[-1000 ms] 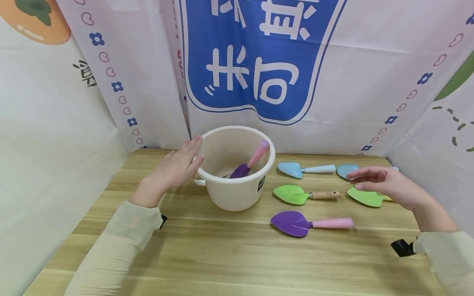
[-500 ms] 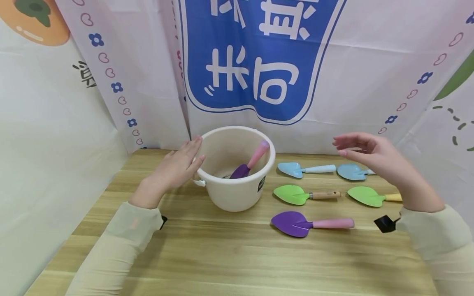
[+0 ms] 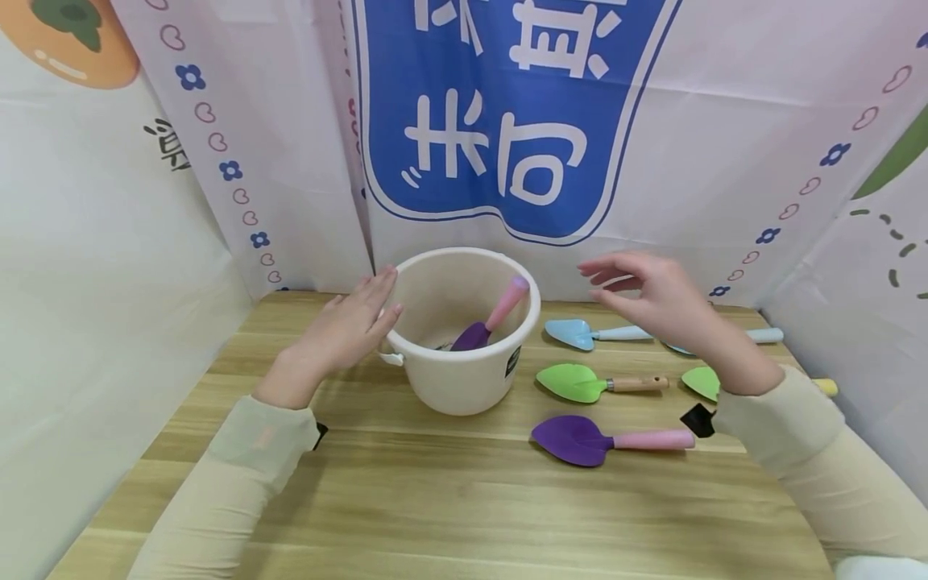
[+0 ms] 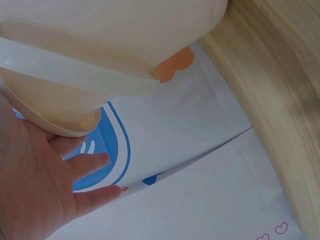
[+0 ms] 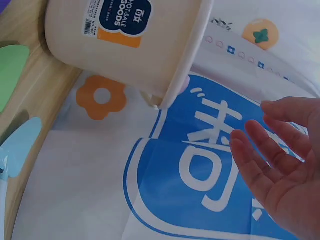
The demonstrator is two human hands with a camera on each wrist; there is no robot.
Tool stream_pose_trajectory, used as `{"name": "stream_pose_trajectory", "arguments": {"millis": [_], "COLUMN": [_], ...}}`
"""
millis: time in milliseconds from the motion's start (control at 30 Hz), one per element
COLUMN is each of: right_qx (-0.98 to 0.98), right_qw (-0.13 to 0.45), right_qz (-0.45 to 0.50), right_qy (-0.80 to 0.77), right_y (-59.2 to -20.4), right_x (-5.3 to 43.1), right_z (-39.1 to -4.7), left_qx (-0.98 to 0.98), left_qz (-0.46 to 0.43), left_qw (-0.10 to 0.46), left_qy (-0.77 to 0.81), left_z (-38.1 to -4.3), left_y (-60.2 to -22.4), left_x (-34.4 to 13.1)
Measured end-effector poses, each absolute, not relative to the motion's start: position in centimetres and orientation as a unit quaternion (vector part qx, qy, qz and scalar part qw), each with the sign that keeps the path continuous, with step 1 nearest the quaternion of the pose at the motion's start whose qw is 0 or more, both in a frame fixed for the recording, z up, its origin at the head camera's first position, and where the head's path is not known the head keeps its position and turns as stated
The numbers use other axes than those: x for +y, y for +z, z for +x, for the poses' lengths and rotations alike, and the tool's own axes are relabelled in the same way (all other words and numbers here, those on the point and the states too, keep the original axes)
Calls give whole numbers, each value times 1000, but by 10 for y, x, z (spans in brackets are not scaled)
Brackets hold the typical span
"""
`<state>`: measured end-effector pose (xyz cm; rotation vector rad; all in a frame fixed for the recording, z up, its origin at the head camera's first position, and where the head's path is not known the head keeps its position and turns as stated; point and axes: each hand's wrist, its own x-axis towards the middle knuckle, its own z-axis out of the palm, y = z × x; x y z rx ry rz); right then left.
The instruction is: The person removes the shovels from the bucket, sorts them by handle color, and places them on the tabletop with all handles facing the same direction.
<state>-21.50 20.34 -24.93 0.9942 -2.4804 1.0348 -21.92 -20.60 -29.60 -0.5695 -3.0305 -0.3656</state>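
A cream plastic bucket [image 3: 453,391] stands upright near the back of the table. Inside it leans a trowel with a purple blade and a pink handle [image 3: 506,304]. My left hand [image 3: 350,322] rests against the bucket's left rim, fingers extended; the left wrist view shows this hand [image 4: 45,175] beside the rim. Raised in the air right of the bucket, my right hand [image 3: 652,294] has loosely bent fingers and holds nothing. Below it lies a light blue trowel [image 3: 571,333], and nearer me are a green trowel with a wooden handle [image 3: 573,383] and a purple trowel [image 3: 573,440].
Partly hidden behind the right forearm are another blue trowel [image 3: 764,335] and a green one with a yellow handle [image 3: 702,381]. A printed cloth [image 3: 290,161] hangs behind and at the sides of the wooden table [image 3: 406,499]. The bucket's white bail [image 4: 65,65] hangs along its side.
My right hand has risen from above the far-right trowels and moved left toward the bucket, holding nothing. The left hand, the bucket and the trowels have stayed in place.
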Motion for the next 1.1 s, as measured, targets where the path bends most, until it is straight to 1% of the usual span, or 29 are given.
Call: {"name": "stream_pose_trajectory", "arguments": {"millis": [300, 633, 900, 1100], "right_qx": [-872, -886, -914, -926], "right_qw": [89, 42, 72, 66], "right_qz": [350, 331, 325, 322], "right_qy": [332, 323, 232, 188], "right_y": [-255, -260, -257, -255], "right_x": [172, 144, 126, 118], "right_z": [-238, -257, -265, -269], "left_qx": [-976, -975, -975, -976], "left_qz": [-182, -185, -186, -185], "left_qw": [17, 22, 20, 18], "left_qy": [-117, -119, -117, -117], "left_z": [-219, -220, -219, -219], "left_y": [-295, -296, -294, -294], "left_x": [-206, -206, -206, -206]}}
